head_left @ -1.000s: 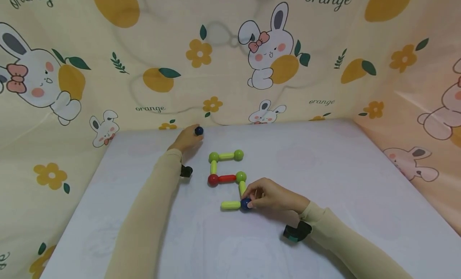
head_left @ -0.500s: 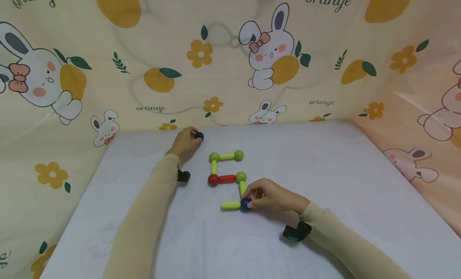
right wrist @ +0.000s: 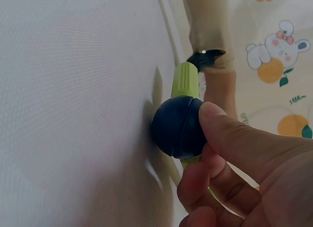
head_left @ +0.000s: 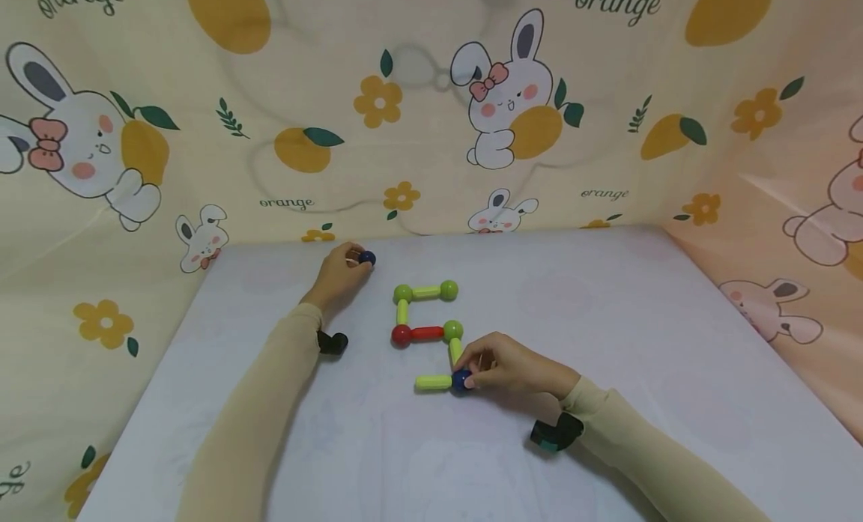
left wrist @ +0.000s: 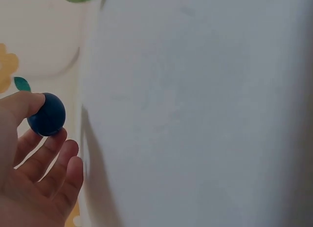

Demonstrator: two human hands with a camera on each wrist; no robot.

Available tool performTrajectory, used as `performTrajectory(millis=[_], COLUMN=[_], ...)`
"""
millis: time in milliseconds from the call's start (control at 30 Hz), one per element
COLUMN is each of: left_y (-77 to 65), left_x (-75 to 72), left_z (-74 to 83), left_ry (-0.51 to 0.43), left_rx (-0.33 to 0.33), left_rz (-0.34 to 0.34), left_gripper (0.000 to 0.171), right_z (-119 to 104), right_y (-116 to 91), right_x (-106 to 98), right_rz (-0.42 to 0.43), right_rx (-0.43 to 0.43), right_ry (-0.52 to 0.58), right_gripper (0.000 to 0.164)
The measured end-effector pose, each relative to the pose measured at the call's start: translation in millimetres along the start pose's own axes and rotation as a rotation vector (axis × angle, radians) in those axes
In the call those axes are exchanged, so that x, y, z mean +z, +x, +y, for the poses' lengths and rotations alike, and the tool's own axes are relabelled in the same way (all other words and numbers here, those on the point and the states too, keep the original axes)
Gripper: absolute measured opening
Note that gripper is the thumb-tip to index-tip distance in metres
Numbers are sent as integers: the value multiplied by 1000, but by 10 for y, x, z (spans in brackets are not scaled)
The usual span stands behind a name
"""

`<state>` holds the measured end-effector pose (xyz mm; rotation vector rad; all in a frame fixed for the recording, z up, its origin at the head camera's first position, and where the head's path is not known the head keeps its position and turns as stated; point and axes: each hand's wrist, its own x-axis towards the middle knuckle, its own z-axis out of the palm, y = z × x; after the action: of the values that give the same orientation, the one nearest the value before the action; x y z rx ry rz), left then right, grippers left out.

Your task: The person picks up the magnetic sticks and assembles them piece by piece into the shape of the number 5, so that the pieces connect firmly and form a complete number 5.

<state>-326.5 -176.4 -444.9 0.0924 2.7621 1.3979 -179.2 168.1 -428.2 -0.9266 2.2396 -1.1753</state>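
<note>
My left hand [head_left: 339, 274] pinches a dark blue ball [left wrist: 48, 114] between thumb and fingertips, over the table's far left part. On the near side, my right hand [head_left: 514, 366] grips another dark blue ball [right wrist: 178, 126] at a corner of a stick-and-ball shape. From that ball a yellow-green stick [head_left: 434, 383] points left with a bare end. A second yellow-green stick [head_left: 455, 350], partly behind the right fingers, leads up to a green ball [head_left: 453, 330]. A red stick [head_left: 428, 332] joins this to a red ball [head_left: 401, 335].
Farther back, the shape continues with a yellow-green stick [head_left: 402, 312], a green ball [head_left: 402, 293], another stick [head_left: 425, 291] and a green end ball [head_left: 449, 290]. All lie on a white table [head_left: 607, 320]. A printed rabbit-and-orange cloth [head_left: 418, 132] rises behind and at both sides.
The left hand, holding its blue ball, has come slightly nearer and to the left, away from the back cloth. The right hand keeps its grip in place.
</note>
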Motion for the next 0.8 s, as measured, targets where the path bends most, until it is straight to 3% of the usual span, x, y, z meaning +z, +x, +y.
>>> performTrajectory(millis=[300,567,800], left_y=[-153,-369,-649], left_x=[-47,-144,-280], left_z=[-48,27,246], left_ry=[-78,-20,83], left_rx=[44,73,127], left_rz=[11,-3,-18], left_gripper=[43,42,40], right_z=[23,19,11], right_y=[-5,-16,0], right_x=[-4,-3,-3], right_rz=[-2,-6,-4], right_rx=[4,2,2], right_ry=[10,16,2], right_gripper=[19,18,18])
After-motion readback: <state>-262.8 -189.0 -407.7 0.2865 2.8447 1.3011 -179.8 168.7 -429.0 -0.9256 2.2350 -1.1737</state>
